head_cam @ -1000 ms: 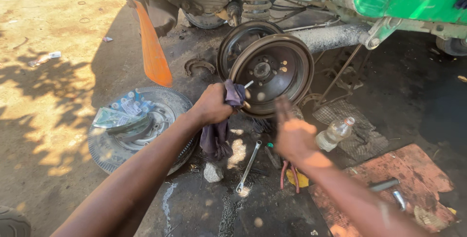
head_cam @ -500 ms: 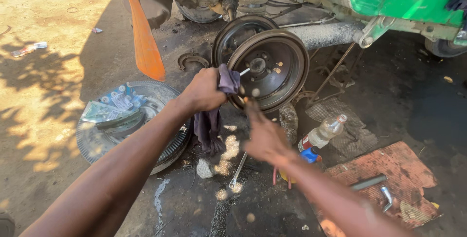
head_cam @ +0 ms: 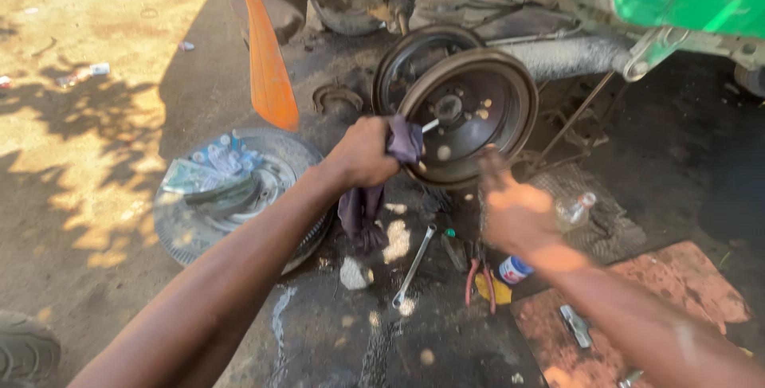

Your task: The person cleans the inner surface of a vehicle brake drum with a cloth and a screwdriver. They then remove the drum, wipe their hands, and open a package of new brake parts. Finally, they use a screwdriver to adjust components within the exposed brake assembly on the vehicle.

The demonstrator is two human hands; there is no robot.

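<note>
Left hand [head_cam: 362, 153]: my fingers grip a rag [head_cam: 366, 201] against the drum's [head_cam: 470, 113] lower left rim
Right hand [head_cam: 514, 213]: blurred, fingers open, empty, just below the drum
Wrench [head_cam: 414, 264]: on the ground between my arms

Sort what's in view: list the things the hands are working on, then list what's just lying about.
In hand:
- left hand gripping a dark rag
- brake drum, which the rag is held against
- right hand, blurred, empty, just below the drum

Lying about:
- wheel flat on the ground, with plastic packets on it
- spanner
- red-handled pliers
- clear plastic bottle
- orange mudflap
</note>
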